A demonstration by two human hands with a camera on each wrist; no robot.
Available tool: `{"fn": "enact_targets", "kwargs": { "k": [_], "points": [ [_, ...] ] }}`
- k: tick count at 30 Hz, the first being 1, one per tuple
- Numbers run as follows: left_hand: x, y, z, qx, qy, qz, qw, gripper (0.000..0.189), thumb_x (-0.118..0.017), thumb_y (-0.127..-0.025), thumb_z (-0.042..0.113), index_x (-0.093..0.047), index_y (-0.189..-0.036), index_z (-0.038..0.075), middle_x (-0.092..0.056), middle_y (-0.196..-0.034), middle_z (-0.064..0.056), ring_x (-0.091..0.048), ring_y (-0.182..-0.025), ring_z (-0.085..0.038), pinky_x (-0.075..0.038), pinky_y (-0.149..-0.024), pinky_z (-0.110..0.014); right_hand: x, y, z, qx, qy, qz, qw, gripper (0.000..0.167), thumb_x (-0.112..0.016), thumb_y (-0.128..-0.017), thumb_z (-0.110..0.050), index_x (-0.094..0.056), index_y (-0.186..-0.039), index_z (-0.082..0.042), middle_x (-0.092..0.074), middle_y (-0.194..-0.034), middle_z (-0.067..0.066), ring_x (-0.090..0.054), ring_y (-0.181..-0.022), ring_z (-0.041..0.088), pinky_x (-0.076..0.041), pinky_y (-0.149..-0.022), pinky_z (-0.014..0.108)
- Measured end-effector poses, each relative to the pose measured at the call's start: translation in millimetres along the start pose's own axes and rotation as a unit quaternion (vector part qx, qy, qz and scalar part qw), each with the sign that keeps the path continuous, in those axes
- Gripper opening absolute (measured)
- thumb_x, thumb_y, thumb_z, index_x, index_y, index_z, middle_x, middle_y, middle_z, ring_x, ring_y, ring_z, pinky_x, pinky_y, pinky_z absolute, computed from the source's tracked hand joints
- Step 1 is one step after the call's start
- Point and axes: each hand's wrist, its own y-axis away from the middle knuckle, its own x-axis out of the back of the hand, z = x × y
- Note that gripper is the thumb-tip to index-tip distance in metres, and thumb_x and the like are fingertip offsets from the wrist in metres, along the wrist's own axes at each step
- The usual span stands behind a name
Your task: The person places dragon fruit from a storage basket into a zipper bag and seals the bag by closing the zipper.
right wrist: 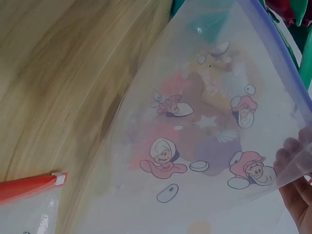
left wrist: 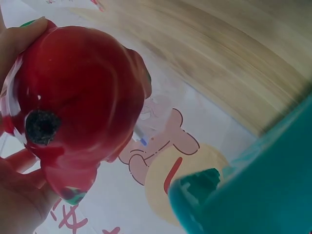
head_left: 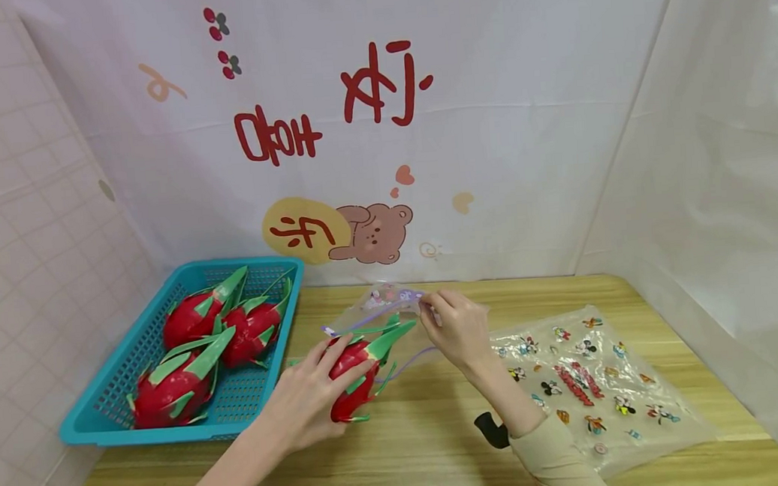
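My left hand (head_left: 305, 403) grips a red dragon fruit (head_left: 350, 385) with green leaf tips, which looks glossy in the left wrist view, where its dark round end (left wrist: 42, 126) faces the camera. The leafy end points right, at the mouth of a clear zip bag (head_left: 387, 297) with a purple zip edge. With fingertips and thumb, my right hand (head_left: 459, 330) pinches that bag's edge. Pink cartoon figures are printed on the bag (right wrist: 200, 146), which hangs spread out in the right wrist view. Part of the bag is hidden behind the fruit and the left hand.
A blue plastic basket (head_left: 80, 430) at the left holds three more dragon fruits (head_left: 172, 394). Flat on the wooden table (head_left: 405, 471) at the right lies another clear bag (head_left: 596, 394) with cartoon prints; its red zip (right wrist: 29, 187) shows from the right wrist. A printed cloth (head_left: 514, 189) hangs behind.
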Motion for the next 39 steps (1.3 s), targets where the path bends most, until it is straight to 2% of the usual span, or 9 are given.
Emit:
{"fn": "enact_targets", "kwargs": {
  "k": [8,12,21,26,35,39],
  "points": [
    [-4.7,-4.6,0.0,0.031,0.021,-0.005,0.9993,0.081,-0.085,-0.054,0.051,-0.058,-0.127,0.028,-0.052,-0.133,-0.014,-0.058,-0.110,-0.035,-0.058,-0.063,-0.040,-1,5.8,-5,0.034,-0.006,-0.007,0.9994,0.007,-0.074,-0.071,-0.004,-0.070,-0.076,-0.008,-0.068,-0.070,0.002,-0.064,-0.059,0.015,-0.050,-0.049,0.022],
    [-5.5,-7.4,-0.3,0.044,0.035,-0.003,0.9984,0.081,-0.086,-0.053,0.050,-0.059,-0.126,0.029,-0.053,-0.133,-0.013,-0.059,-0.108,-0.034,-0.058,-0.062,-0.040,-1,8.2,-8,0.035,-0.008,-0.014,0.9992,0.008,-0.074,-0.071,-0.004,-0.070,-0.077,-0.008,-0.069,-0.072,0.002,-0.065,-0.060,0.016,-0.052,-0.051,0.022],
    [-11.8,-15.6,8.0,0.022,0.006,-0.019,0.9995,0.079,-0.084,-0.056,0.053,-0.057,-0.127,0.030,-0.054,-0.131,-0.014,-0.057,-0.110,-0.032,-0.057,-0.056,-0.039,-2,6.8,-13,0.029,0.004,-0.015,0.9995,0.006,-0.073,-0.073,-0.009,-0.069,-0.077,-0.011,-0.069,-0.073,0.000,-0.064,-0.060,0.015,-0.048,-0.047,0.023],
    [-14.9,-19.5,13.2,0.016,-0.020,-0.039,0.9989,0.081,-0.085,-0.054,0.054,-0.057,-0.127,0.031,-0.053,-0.131,-0.013,-0.055,-0.113,-0.032,-0.056,-0.055,-0.039,-4,7.9,-15,0.030,-0.008,-0.015,0.9994,0.005,-0.071,-0.073,-0.008,-0.069,-0.077,-0.011,-0.069,-0.073,0.000,-0.064,-0.061,0.014,-0.048,-0.048,0.023],
    [-21.7,-22.5,25.1,-0.018,-0.093,-0.079,0.9924,0.084,-0.085,-0.055,0.054,-0.055,-0.129,0.029,-0.051,-0.133,-0.016,-0.056,-0.112,-0.038,-0.058,-0.073,-0.042,-8,5.5,-15,-0.015,-0.006,-0.004,0.9999,0.007,-0.073,-0.072,-0.004,-0.070,-0.075,-0.009,-0.068,-0.068,0.001,-0.062,-0.055,0.013,-0.046,-0.046,0.021],
    [-23.5,-24.4,28.7,-0.024,-0.105,-0.094,0.9897,0.085,-0.085,-0.055,0.055,-0.054,-0.130,0.029,-0.050,-0.134,-0.016,-0.056,-0.113,-0.040,-0.058,-0.076,-0.042,-10,4.2,-16,-0.008,-0.013,-0.007,0.9999,0.003,-0.073,-0.074,-0.007,-0.071,-0.076,-0.008,-0.068,-0.069,0.001,-0.062,-0.056,0.013,-0.047,-0.047,0.021]
  ]
}}
